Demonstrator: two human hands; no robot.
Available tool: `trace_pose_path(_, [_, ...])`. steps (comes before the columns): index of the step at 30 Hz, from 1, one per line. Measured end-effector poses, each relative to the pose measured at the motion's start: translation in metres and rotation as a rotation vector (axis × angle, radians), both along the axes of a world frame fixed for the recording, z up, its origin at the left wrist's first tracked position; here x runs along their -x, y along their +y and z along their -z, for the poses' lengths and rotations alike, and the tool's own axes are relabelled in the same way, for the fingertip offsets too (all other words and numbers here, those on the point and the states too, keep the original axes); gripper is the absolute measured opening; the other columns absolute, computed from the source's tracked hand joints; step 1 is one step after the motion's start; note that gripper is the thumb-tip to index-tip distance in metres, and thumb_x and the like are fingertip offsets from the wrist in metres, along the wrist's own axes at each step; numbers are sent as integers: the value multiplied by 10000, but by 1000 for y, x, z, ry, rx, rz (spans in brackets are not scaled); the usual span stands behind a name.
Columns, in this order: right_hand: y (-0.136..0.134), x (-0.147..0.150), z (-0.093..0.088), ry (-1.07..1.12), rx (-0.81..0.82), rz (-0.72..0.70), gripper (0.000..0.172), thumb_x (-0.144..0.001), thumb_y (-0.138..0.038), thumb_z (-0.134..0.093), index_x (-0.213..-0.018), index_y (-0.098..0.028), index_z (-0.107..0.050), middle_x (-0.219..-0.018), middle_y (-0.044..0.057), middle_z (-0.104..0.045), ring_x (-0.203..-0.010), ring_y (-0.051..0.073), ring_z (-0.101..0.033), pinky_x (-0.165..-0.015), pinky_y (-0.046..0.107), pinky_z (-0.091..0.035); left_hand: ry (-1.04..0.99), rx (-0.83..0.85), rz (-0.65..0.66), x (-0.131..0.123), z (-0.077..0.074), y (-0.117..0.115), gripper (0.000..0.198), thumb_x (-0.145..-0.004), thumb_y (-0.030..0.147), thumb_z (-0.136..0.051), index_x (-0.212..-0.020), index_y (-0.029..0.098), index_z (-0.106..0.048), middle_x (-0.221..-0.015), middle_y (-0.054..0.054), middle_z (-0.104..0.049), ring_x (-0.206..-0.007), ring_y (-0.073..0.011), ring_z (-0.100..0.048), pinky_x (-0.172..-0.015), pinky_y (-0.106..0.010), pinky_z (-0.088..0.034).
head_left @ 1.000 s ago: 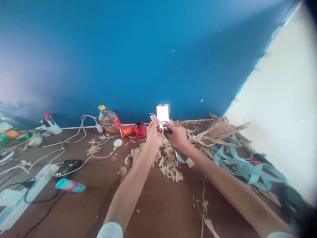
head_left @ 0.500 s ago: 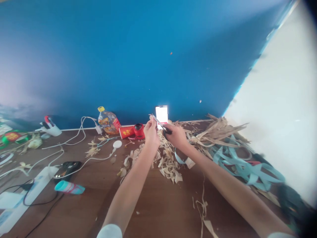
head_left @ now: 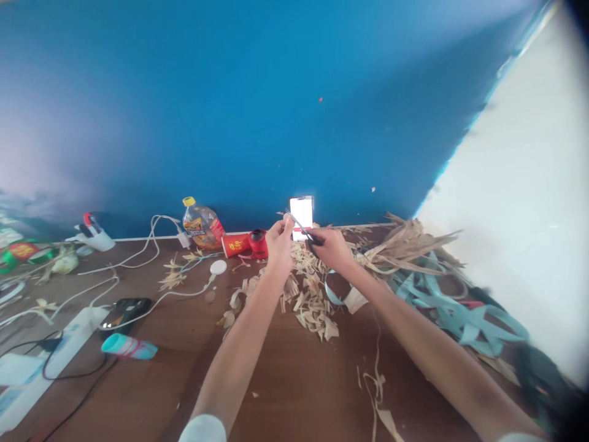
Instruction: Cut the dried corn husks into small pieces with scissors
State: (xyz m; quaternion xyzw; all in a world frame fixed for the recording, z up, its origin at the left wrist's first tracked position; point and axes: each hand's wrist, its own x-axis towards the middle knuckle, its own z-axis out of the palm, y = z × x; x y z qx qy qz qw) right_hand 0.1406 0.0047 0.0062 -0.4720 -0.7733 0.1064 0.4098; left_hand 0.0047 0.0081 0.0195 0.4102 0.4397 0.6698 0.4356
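Note:
My right hand grips a pair of scissors by the black handles. The blades point up and left, their tips close to the fingertips of my left hand. My left thumb and fingers are pressed together in a pinch. A tiny pale bit shows by those fingertips, too small to name. Below both hands lies a heap of dry, pale husk-like scraps. Just behind the scissors a phone with a bright screen leans against the blue wall.
Right of my hands lie a bundle of dry husks and tangled light-blue ribbon. To the left are a red can, a plastic bottle, a white charging cable, a blue roll and a power strip.
My right hand with the scissors has shifted slightly right, and the blades have drawn back a little from my left fingertips. My left hand has moved slightly left, still pinched.

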Motion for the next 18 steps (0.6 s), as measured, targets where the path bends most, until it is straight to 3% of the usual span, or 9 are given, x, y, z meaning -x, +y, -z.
trace_pose_path(5, [5,-6,-4,17,13,-40,328,-714,-176,-543,-973,-196,-743,-650,12,-663,-550,128,-498,-548,234,-318,79,-30,50,10,-3,4,328,-732,472,-665,-688,155,-592,-630,25,-506,-557,-74,-400,-547,-221,-316])
trace_pose_path(12, [5,-16,-13,-10,53,-142,271,-705,-177,-537,-884,-180,-741,-744,22,-689,-626,137,-538,-556,224,-314,198,-6,155,21,-6,6,314,-708,462,-693,-712,153,-639,-614,14,-517,-545,-72,-395,-522,-214,-312])
trace_pose_path(18, [8,-24,-19,-96,67,-139,299,-686,-154,-518,-872,-189,-750,-687,11,-675,-570,120,-488,-547,232,-291,339,-19,227,35,-9,6,354,-719,496,-681,-710,144,-649,-601,-5,-543,-535,-78,-439,-506,-213,-338])
